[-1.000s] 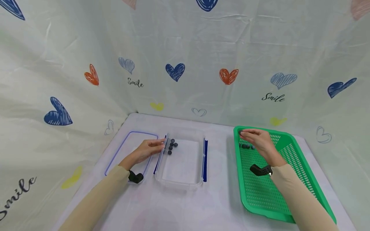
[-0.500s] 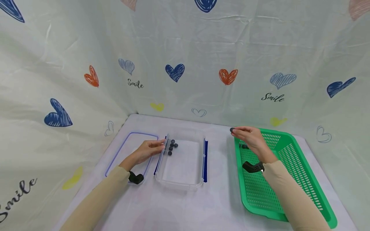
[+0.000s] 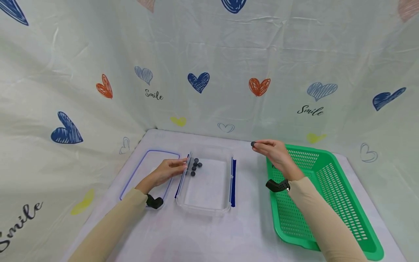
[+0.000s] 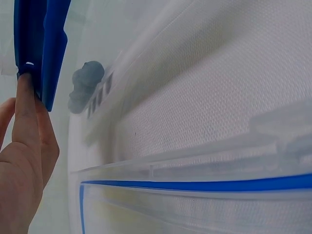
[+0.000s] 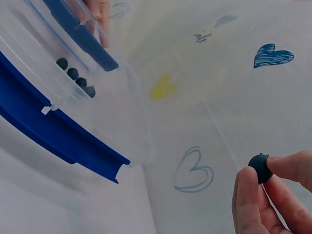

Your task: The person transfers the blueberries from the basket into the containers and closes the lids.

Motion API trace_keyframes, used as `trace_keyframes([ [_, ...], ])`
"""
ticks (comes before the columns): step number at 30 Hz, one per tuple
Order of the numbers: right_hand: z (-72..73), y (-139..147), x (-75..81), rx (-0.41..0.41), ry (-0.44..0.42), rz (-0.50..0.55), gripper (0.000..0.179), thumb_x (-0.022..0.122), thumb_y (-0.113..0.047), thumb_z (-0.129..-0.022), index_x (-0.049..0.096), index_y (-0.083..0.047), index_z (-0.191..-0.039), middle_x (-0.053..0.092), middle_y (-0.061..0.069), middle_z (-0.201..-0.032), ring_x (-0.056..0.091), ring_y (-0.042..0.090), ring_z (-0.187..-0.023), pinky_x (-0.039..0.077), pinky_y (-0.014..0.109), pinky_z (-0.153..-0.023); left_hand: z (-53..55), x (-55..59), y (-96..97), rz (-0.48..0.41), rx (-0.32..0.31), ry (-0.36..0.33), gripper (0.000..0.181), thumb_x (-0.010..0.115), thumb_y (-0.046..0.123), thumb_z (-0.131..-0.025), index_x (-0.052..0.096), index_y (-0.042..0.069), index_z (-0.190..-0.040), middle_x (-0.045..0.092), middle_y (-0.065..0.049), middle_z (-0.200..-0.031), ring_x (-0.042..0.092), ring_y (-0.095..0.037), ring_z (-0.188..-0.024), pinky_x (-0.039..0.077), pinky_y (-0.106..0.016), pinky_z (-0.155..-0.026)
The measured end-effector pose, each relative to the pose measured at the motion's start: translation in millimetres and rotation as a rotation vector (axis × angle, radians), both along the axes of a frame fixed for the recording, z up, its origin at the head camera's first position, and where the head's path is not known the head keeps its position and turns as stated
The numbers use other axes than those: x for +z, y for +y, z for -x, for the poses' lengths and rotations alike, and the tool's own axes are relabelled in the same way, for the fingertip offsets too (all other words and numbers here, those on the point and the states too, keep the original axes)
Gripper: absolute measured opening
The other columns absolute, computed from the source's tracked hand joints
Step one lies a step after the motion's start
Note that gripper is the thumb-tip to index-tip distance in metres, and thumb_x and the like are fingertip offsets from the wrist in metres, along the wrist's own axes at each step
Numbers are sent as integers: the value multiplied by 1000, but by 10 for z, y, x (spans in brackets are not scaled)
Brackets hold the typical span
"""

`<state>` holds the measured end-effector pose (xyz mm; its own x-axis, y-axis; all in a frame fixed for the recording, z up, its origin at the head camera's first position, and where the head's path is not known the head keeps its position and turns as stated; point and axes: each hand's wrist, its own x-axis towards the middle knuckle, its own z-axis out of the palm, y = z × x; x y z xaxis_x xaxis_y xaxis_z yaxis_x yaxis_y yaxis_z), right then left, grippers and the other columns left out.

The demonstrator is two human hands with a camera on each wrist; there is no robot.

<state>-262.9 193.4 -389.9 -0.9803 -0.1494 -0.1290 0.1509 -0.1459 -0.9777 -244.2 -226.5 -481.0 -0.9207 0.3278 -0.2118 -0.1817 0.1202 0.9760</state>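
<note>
My right hand [image 3: 276,154] pinches a dark blueberry [image 5: 261,168] between thumb and fingertips, raised just off the far left corner of the green basket [image 3: 273,218]. My left hand [image 3: 167,171] has its fingers extended against the left side of a clear plastic box [image 3: 204,210]. In the left wrist view a fingertip touches the box's blue latch flap [image 4: 41,53]. Several blueberries [image 3: 194,168] lie grouped inside the box, near its left wall. Another blue latch [image 3: 233,183] hangs unfastened along the right side.
A clear lid with a blue seal [image 3: 144,154] lies left of the box, partly under my left forearm. The basket stands at the right, my right forearm over it. A white cloth [image 3: 248,225] covers the table; a heart-printed curtain [image 3: 229,54] rises behind.
My right hand has moved left with the blueberry, from over the basket to past its far left corner. My left hand stays at the box, and the blueberries inside have not moved.
</note>
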Motion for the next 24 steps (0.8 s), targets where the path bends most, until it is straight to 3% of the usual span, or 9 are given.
trace_keyframes([
  [9,49,-177,4,9,10,-27,40,70,-1,-92,55,15,-125,66,10,-106,71,18,-92,55,32,-92,-2,7,1,-1,4,-5,52,67,14,-97,49,1,-145,47,-21,-147,62,-11,-111,51,-26,-97],
  [14,94,-281,18,27,3,-46,36,68,0,-93,57,15,-124,64,11,-108,71,18,-93,55,33,-92,3,1,-7,1,3,-2,53,68,15,-97,49,1,-145,48,-21,-146,62,-11,-112,51,-26,-97],
  [24,186,-497,44,59,14,-27,35,66,5,-94,55,18,-124,68,10,-101,72,18,-88,48,45,-102,1,9,-13,-3,-20,8,54,68,15,-97,49,0,-145,48,-21,-147,61,-10,-112,52,-26,-96],
])
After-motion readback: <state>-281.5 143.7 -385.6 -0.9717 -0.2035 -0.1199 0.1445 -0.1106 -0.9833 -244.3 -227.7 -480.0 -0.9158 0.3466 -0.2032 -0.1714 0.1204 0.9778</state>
